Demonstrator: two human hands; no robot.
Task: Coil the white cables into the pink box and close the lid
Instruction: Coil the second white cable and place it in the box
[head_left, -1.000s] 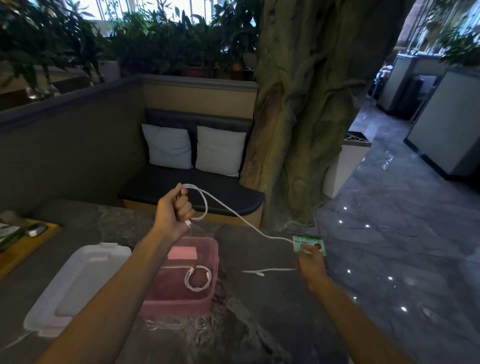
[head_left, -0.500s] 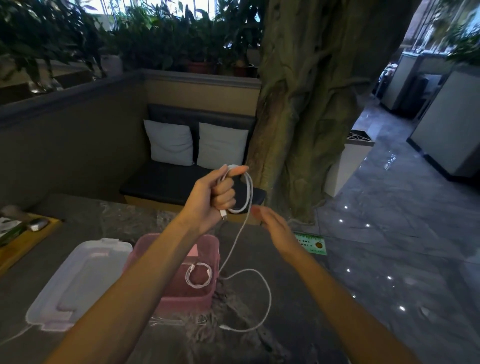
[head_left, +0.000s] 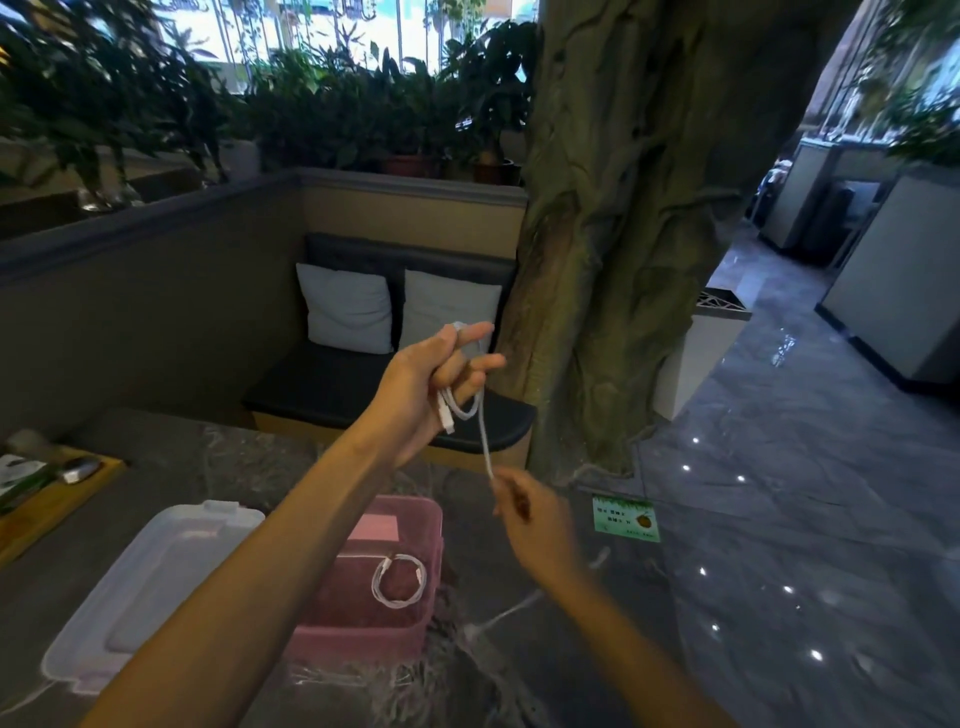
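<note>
My left hand (head_left: 434, 382) is raised above the table, its fingers wound with loops of a white cable (head_left: 480, 415); a plug end hangs below the palm. The cable runs down to my right hand (head_left: 530, 514), which pinches it just below. The loose tail trails blurred over the table beyond the right wrist. The pink box (head_left: 415, 634) stands open beneath my left forearm, with a second coiled white cable (head_left: 399, 580) lying inside. Its translucent lid (head_left: 150, 582) lies flat to the left of the box.
The dark marble table (head_left: 493, 680) carries a wooden tray (head_left: 47, 509) with small items at the far left. A green card (head_left: 626, 518) lies near the table's right edge. Behind are a cushioned bench (head_left: 332, 384) and a thick tree trunk (head_left: 623, 234).
My left hand has risen and wound more cable around its fingers. My right hand went from the green card to just below the left hand, and the hanging slack has shortened.
</note>
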